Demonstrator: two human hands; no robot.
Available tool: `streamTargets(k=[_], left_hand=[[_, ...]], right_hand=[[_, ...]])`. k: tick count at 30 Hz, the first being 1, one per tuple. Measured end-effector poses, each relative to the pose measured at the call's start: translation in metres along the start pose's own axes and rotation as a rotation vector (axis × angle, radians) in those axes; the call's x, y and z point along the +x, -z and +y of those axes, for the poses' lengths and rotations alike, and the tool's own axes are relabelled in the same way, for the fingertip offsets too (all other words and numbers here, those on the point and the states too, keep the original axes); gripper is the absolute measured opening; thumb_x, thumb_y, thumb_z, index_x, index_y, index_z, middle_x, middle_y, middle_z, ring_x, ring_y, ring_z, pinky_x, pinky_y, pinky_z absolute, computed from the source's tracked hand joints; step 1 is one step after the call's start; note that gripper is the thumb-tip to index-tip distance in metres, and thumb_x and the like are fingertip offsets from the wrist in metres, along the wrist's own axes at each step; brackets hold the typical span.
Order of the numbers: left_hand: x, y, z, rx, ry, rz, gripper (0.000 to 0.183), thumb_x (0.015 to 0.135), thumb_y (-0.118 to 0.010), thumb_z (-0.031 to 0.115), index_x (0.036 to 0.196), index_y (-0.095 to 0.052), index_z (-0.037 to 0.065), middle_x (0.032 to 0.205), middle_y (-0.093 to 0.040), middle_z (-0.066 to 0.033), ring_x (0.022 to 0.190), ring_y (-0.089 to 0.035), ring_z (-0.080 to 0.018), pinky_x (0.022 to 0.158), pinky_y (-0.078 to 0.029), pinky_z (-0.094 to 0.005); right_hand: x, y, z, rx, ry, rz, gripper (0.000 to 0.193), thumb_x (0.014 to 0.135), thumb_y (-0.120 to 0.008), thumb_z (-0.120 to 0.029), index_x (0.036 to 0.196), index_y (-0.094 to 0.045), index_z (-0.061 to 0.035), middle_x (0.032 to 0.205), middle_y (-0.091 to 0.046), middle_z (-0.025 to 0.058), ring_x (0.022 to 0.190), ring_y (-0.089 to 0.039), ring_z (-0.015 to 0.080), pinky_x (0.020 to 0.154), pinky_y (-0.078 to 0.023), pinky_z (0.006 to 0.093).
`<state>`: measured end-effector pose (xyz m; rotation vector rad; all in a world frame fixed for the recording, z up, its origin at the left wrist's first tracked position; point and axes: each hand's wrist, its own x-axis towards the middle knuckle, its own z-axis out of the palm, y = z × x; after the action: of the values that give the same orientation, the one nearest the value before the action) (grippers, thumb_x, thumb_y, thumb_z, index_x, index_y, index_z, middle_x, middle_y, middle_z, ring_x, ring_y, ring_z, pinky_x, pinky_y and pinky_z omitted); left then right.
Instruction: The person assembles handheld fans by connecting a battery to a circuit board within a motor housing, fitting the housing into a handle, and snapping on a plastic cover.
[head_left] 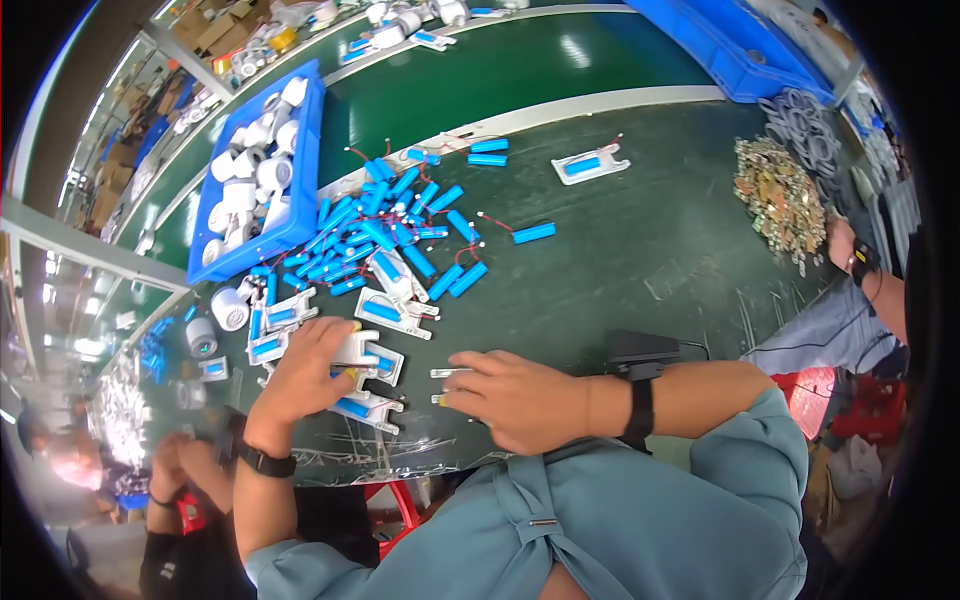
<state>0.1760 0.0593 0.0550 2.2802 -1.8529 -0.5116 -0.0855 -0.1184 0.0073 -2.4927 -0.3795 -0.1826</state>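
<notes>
My left hand (305,375) is curled at the near left of the table, thumb and fingers around a white plastic holder (357,349). Other white holders with blue cylindrical batteries, such as this holder (368,410), lie beside and under it. To its right, my right hand (520,402) is closed over a small white forked plastic piece (440,373); only its ends stick out past the fingers. Beyond both hands lies a heap of blue batteries (378,235) with red wires. One holder with a battery (590,164) lies apart at the far side.
A blue crate (312,130) of white cylindrical housings stands at left, before a green conveyor belt (480,70). At far right are a pile of small metal parts (780,195), grey rings (802,125) and another person's hand (842,243). Another blue crate (720,50) stands behind.
</notes>
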Motion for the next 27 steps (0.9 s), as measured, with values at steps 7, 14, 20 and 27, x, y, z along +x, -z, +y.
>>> streamTargets(k=[7,14,20,27], left_hand=[[0.003,-0.010,-0.001,-0.046,-0.056,0.006,0.060,0.069,-0.067,0.011,0.126,-0.054,0.000,0.124,-0.053,-0.0196,0.115,-0.051,-0.0382,0.101,-0.042,-0.0424],[0.000,-0.015,0.002,-0.053,-0.051,0.059,0.061,0.071,-0.066,0.010,0.129,-0.052,-0.001,0.123,-0.052,-0.0212,0.113,-0.050,-0.0404,0.100,-0.042,-0.0438],[-0.002,-0.026,0.006,-0.091,-0.034,0.097,0.061,0.068,-0.064,0.010,0.128,-0.053,0.001,0.119,-0.052,-0.0206,0.108,-0.051,-0.0401,0.094,-0.043,-0.0450],[0.007,-0.024,0.021,-0.219,0.029,0.043,0.049,0.066,-0.067,0.008,0.113,-0.055,0.000,0.113,-0.054,-0.0190,0.101,-0.054,-0.0393,0.088,-0.046,-0.0425]], right_hand=[[-0.095,0.052,0.050,-0.276,-0.233,0.075,0.052,0.069,-0.062,-0.002,0.120,-0.060,-0.0092,0.137,-0.050,0.0135,0.133,-0.043,0.0392,0.108,-0.039,0.0498],[-0.081,0.116,0.148,-0.646,-0.342,0.440,0.049,0.078,-0.061,-0.007,0.126,-0.055,-0.0030,0.141,-0.045,0.0192,0.137,-0.037,0.0440,0.114,-0.031,0.0542],[0.034,0.056,0.180,-0.421,-0.355,0.631,0.058,0.090,-0.065,-0.031,0.136,-0.047,-0.0002,0.141,-0.041,0.0230,0.132,-0.038,0.0490,0.111,-0.033,0.0526],[0.096,0.009,0.173,-0.301,-0.239,0.651,0.044,0.091,-0.061,-0.025,0.128,-0.055,-0.0018,0.129,-0.050,0.0197,0.124,-0.046,0.0405,0.108,-0.035,0.0515]])
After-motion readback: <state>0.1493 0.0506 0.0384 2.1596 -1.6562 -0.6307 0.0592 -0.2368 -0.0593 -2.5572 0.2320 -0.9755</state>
